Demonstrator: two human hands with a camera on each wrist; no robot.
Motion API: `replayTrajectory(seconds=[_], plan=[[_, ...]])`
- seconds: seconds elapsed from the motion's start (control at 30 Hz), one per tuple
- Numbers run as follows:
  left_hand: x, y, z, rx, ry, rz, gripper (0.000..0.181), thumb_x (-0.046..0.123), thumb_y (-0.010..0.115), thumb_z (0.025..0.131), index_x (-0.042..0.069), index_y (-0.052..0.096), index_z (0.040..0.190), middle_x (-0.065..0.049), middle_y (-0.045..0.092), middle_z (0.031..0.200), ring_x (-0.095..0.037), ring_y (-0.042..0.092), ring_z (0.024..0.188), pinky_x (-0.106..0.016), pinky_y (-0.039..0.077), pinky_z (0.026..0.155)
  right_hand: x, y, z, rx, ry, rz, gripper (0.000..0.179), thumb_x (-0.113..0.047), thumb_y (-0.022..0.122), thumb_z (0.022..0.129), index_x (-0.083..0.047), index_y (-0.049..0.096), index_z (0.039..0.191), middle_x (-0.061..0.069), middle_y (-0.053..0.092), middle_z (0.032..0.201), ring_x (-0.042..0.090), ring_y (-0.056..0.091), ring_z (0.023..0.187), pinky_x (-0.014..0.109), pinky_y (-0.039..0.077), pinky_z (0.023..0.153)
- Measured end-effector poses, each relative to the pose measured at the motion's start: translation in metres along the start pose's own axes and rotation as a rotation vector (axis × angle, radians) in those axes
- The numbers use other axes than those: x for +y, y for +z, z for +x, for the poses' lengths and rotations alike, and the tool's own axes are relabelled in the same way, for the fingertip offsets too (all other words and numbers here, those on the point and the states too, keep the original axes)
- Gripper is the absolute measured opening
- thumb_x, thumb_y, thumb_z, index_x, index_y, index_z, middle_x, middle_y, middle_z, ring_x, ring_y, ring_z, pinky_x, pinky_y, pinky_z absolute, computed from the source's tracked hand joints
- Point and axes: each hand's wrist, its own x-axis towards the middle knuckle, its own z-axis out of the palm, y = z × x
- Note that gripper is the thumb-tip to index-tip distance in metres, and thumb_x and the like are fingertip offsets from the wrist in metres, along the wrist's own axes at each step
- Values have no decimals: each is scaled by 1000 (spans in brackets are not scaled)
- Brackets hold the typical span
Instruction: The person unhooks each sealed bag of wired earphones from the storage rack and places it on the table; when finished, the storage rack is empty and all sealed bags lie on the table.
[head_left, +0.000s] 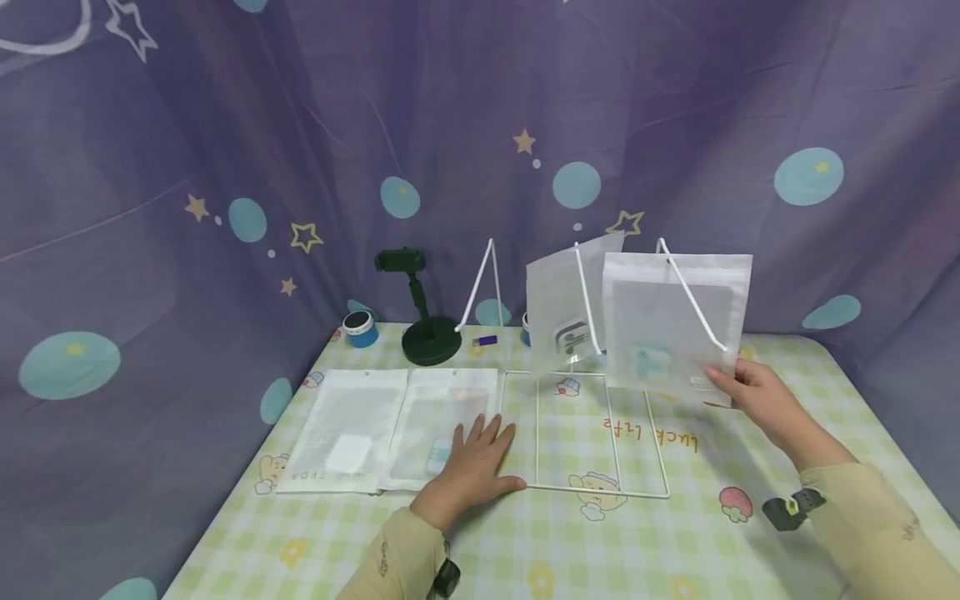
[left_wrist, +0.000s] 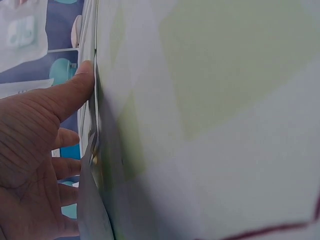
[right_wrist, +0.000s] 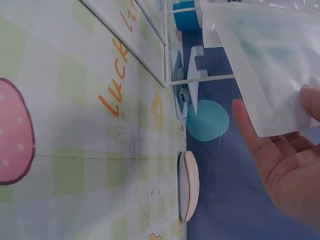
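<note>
My right hand [head_left: 765, 400] pinches the lower right corner of a frosted white zip bag [head_left: 667, 325], thumb in front and fingers behind. A teal item shows faintly inside that bag. It hangs at the right arm of a white wire rack [head_left: 573, 489], whose rod slants down across the bag's front. On the middle arm hangs another frosted bag [head_left: 551, 304] with a dark-and-white item in it. My left hand [head_left: 476, 462] rests with spread fingers on the rack's left side, touching a flat frosted bag [head_left: 427, 392]. Beside it lies one more bag [head_left: 348, 400] with a white item.
The rack's left arm [head_left: 474, 287] carries nothing. Behind stand a dark phone stand [head_left: 431, 343], a blue jar [head_left: 362, 332] and a small purple stick [head_left: 485, 341]. In the right wrist view, a pale blue plastic stand [right_wrist: 194, 80] and a pinkish oval item [right_wrist: 190, 187] sit near the table edge.
</note>
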Motion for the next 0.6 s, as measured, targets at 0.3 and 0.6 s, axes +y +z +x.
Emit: replayTrajectory(seconds=[0.3,0.6], plan=[[1,-3,0,-8,3,-22,87,60,64,85,12,36,152,-17,28,157,-42,19,144,-65,15,109,2,-3,-25,19,-11,-18,31,-20,52,102,5,62,118,-23,62,95,-2,56,83,22,47,67],[-1,-3,1,-11,7,-26,87,60,64,85,12,35,152,-17,28,157,-42,18,144,-65,14,109,-1,-3,-47,32,-71,-108,28,-16,53,102,7,62,117,-27,60,103,-6,56,91,19,46,69]])
